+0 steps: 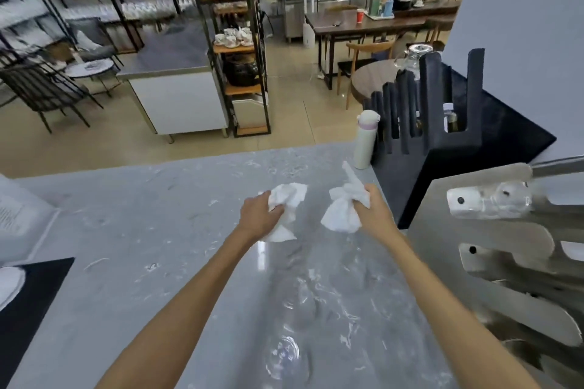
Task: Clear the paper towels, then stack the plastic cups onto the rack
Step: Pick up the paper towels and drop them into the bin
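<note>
Both bare arms reach forward over the grey marbled counter [158, 230], forearms angled inward so the two hands sit side by side near the far middle of the surface. The left hand [257, 216] is clenched around a crumpled white paper towel [286, 210], knuckles up, with the towel bulging out above the fingers and trailing down onto the counter below the palm. The right hand [371, 207] grips a second paper towel [343, 208] at its bunched middle, so that one twisted end sticks up and the wider end hangs down towards the counter. The two towels are near each other but apart.

Clear plastic cups [284, 357] lie on the counter close to the camera, between the forearms; they are blurred and their number is hard to tell. A silver metal rack [505, 249] with long slots stands at the right edge, with one clear cup [496, 200] lying in its top slot. Behind it stands a dark rack [442, 123], and a white flask [366, 139] stands upright just beside it at the counter's far edge.
</note>
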`<action>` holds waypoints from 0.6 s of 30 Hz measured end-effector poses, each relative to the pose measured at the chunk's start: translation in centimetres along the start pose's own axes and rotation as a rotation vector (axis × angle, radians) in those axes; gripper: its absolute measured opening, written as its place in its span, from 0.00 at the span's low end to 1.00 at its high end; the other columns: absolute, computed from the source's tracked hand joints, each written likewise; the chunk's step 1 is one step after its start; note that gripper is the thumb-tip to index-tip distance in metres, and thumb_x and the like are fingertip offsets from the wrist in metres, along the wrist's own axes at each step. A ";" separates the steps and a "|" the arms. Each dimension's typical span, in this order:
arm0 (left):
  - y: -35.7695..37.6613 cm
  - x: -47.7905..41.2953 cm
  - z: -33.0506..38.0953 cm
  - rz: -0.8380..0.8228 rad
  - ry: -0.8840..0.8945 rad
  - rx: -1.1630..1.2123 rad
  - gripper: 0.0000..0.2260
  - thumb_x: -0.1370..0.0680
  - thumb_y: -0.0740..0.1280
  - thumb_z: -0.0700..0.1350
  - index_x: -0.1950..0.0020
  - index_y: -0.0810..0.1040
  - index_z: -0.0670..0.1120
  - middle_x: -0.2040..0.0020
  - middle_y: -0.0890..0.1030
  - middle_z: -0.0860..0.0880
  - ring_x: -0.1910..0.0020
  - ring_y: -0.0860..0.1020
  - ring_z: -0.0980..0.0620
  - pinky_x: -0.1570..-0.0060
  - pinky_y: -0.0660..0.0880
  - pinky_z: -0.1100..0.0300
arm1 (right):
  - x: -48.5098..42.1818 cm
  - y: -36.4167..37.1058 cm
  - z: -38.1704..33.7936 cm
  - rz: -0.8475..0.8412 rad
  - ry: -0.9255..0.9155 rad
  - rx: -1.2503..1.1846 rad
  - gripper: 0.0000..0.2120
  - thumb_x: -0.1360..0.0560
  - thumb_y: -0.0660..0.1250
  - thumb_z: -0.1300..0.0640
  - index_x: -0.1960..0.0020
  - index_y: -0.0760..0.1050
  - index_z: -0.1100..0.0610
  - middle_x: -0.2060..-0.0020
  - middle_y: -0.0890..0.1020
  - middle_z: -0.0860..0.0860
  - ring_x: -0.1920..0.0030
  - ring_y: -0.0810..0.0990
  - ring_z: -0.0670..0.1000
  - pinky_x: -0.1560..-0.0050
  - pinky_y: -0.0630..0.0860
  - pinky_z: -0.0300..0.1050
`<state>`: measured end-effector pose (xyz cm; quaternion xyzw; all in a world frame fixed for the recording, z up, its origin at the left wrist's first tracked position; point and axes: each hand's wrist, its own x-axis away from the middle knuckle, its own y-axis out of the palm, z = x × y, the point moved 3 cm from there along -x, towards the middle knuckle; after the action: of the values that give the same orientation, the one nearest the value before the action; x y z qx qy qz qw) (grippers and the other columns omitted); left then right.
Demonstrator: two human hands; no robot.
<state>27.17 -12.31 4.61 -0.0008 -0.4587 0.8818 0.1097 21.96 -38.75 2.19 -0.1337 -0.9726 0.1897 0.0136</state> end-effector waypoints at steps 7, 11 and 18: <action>-3.4 12.9 -5.1 0.165 -0.142 1.014 0.12 0.17 0.64 0.41 0.35 0.79 0.48 0.48 0.87 0.50 0.54 0.86 0.53 0.54 0.83 0.56 | 12.1 3.5 -3.6 -0.034 -0.002 -0.444 0.14 0.22 0.66 0.48 0.39 0.76 0.53 0.45 0.83 0.55 0.44 0.82 0.49 0.46 0.80 0.45; -1.9 18.8 -9.2 0.150 -0.288 1.079 0.14 0.17 0.65 0.39 0.33 0.73 0.48 0.50 0.85 0.50 0.59 0.85 0.51 0.68 0.80 0.59 | 19.3 5.1 -3.0 -0.057 0.102 -0.485 0.14 0.20 0.64 0.49 0.43 0.75 0.58 0.52 0.82 0.55 0.49 0.82 0.54 0.49 0.79 0.51; -1.5 25.6 -7.8 -0.340 -0.149 0.988 0.09 0.29 0.64 0.38 0.61 0.81 0.49 0.63 0.83 0.40 0.67 0.82 0.43 0.68 0.77 0.55 | 32.0 4.2 0.1 0.096 0.421 -0.488 0.10 0.19 0.63 0.60 0.43 0.80 0.62 0.48 0.85 0.61 0.49 0.84 0.61 0.47 0.79 0.52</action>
<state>3.25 -0.16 3.82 0.1880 0.0117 0.9603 0.2057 -7.86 -26.55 -0.24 -0.2149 -0.9578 -0.0807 0.1731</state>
